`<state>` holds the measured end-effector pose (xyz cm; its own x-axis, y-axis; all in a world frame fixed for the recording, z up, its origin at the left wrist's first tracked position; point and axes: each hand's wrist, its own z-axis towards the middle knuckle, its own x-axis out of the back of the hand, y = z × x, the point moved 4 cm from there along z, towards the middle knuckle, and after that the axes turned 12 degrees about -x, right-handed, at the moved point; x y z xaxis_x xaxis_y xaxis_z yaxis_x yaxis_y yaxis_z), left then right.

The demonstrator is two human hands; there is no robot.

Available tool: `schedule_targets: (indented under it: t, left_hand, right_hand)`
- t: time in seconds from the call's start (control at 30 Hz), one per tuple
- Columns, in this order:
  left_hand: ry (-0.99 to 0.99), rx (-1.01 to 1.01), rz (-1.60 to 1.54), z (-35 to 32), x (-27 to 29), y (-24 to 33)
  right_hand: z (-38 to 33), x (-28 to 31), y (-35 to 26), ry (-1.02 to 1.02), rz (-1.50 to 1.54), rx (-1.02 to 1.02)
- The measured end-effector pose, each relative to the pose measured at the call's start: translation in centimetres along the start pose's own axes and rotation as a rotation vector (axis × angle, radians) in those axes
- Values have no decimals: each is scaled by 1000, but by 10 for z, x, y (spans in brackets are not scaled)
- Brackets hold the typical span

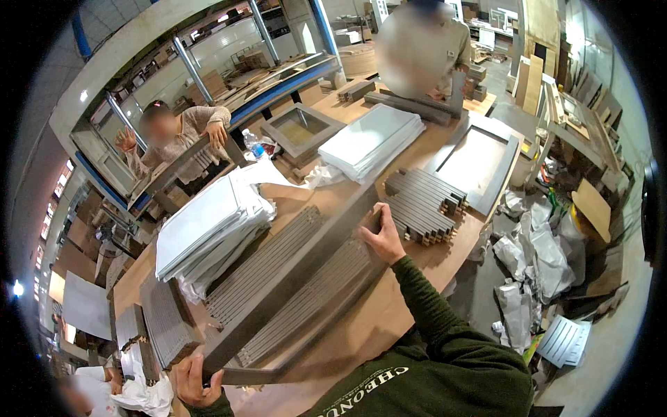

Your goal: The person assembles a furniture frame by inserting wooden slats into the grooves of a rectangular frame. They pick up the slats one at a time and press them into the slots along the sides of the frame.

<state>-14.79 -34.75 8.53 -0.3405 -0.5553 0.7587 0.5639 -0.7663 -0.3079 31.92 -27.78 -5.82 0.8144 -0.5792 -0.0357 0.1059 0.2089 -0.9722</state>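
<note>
1. At the far left, a person in a light sweater stands behind a long grey frame piece, one hand raised and the other resting on the piece.
2. Low on the left, the person's left hand point(193, 381) grips the near end of a long grey slatted panel point(292, 292); its fingers point(186, 389) are curled around the frame's corner, thumb on top.
3. The slatted panel lies slanted across the wooden table point(379, 326), running from the lower left up toward the middle, with rows of thin grey slats on either side of a broad central rail.
4. Just left of the panel, a stack of flat white sheets point(205, 229) in loose wrapping sits on the table, with a smaller grey slatted piece point(163, 320) below it near the table's edge.
5. At the middle, the right hand point(382, 233) holds the panel's far end; its fingers are wrapped over the top edge of the rail, pinching it, and the dark green sleeve runs back to the lower edge.
6. Behind the hands stand a clear plastic bottle point(254, 144), a square grey frame point(300, 129) and a second stack of white sheets point(372, 139).
7. Just right of the right hand, a pile of short grey bars point(420, 201) lies stacked in layers, beside a large grey frame with a pale panel point(476, 163).
8. At the top, another person in a beige top works at the table's far end.
9. On the right, crumpled white wrapping point(535, 257) litters the floor beside the table.
</note>
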Motion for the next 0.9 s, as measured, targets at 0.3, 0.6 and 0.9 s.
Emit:
schedule_targets:
  t: [0.3, 0.6, 0.9]
  left_hand:
    - [-48, -82, -34, 4, 0, -16]
    - [-41, 63, 333, 22, -2, 9]
    - [-61, 37, 328, 12, -13, -2]
  right_hand:
    - [-9, -3, -9, -118, 281, -104]
    - [-6, 6, -12, -106, -48, -48]
    - [-3, 10, -3, -168, 13, -129]
